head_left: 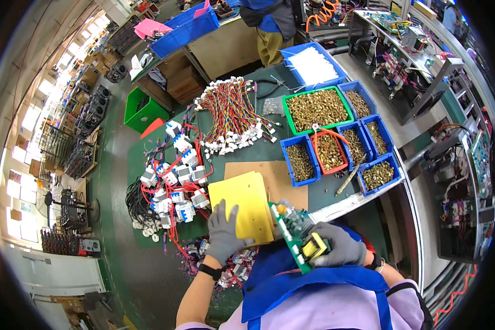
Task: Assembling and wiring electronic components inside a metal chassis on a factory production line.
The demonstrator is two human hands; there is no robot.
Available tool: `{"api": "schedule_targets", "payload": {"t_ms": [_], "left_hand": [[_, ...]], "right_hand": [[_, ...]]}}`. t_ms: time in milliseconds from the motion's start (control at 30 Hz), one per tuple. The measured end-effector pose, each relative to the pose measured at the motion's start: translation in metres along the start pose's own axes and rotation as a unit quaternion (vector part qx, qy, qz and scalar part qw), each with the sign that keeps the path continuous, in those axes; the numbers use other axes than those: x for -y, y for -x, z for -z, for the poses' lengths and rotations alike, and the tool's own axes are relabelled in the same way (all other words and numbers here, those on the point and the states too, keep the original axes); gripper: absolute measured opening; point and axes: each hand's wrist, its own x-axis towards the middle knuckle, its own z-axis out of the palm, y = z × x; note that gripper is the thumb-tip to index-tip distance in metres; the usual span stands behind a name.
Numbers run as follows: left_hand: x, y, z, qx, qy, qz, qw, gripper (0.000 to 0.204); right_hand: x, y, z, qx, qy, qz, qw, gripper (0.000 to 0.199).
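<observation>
My left hand (225, 232), in a grey glove, lies with its fingers spread at the lower left edge of a stack of yellow sheets (242, 192). The sheets rest partly on a flat brown cardboard piece (289, 190). In my gloved right hand (340, 245) is a green circuit board (290, 237), tilted up on edge close to my body. My fingers wrap round its components, beside a yellow-and-black transformer (314, 246). Left of the sheets lies a heap of white breakers (173, 187) with red and black wires.
Bundled multicoloured cables (236, 110) with white connectors lie at the far side. On the right stand a green bin (319, 110), an orange bin (331, 151) and several blue bins (300, 159) of small brass-coloured hardware. Pliers (272, 85) lie behind; a person (269, 27) stands beyond the table.
</observation>
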Motion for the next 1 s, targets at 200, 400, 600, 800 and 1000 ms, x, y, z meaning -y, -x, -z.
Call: {"api": "schedule_targets", "payload": {"t_ms": [200,400,600,800,1000], "left_hand": [[-0.001,0.029,-0.057,0.129,-0.078,-0.003,0.989,0.106],[0.002,0.024,-0.028,0.199,-0.057,-0.068,0.976,0.101],[0.013,0.013,0.021,0.208,0.027,-0.053,0.976,0.089],[0.020,0.012,0.109,-0.163,0.273,0.130,0.939,0.036],[0.010,0.015,0.073,-0.236,0.729,0.246,0.593,0.047]], "right_hand": [[0.007,0.005,0.032,-0.105,-0.188,-0.030,0.976,0.066],[-0.004,0.015,0.041,-0.230,-0.339,-0.014,0.912,0.093],[0.018,0.012,0.039,-0.266,-0.377,0.013,0.887,0.093],[0.044,0.002,0.049,-0.231,-0.253,0.080,0.936,0.090],[0.049,-0.019,0.048,-0.188,-0.240,0.069,0.950,0.089]]}}
